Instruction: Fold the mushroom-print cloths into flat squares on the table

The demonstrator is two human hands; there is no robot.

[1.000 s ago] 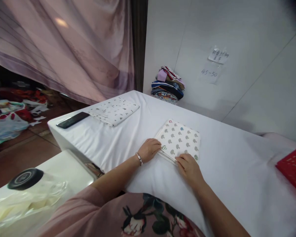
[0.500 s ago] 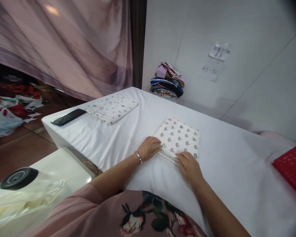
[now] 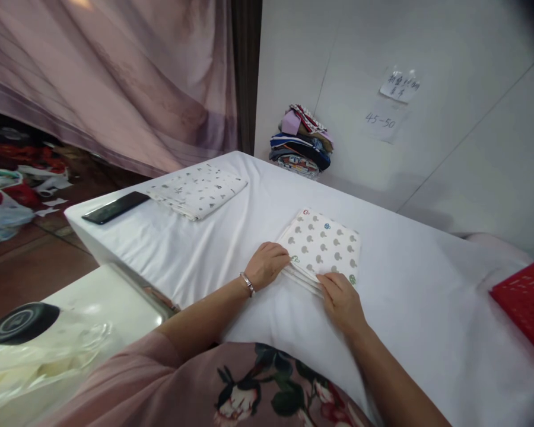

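Observation:
A folded white cloth [image 3: 324, 243] printed with grey mushroom-like shapes and a few coloured ones lies on the white-covered table [image 3: 404, 284] in front of me. My left hand [image 3: 267, 265] pinches its near left corner, with a bracelet on the wrist. At the near right corner my right hand [image 3: 339, 296] grips the stacked layers between thumb and fingers. The near edge shows several layers, slightly apart. Farther left lies a second folded white cloth [image 3: 200, 191] with small dark prints, out of reach of both hands.
A black phone [image 3: 115, 207] lies at the table's left edge. Folded fabrics [image 3: 300, 145] are stacked beyond the far edge, by the wall. A red plastic basket [image 3: 527, 302] is at the right. Lower left, a side table [image 3: 115, 296] carries a black round lid [image 3: 22, 324] and clear plastic.
Both hands keep their hold at the near corners of the cloth, and the near-edge layers look slightly more parted. The view has shifted a little.

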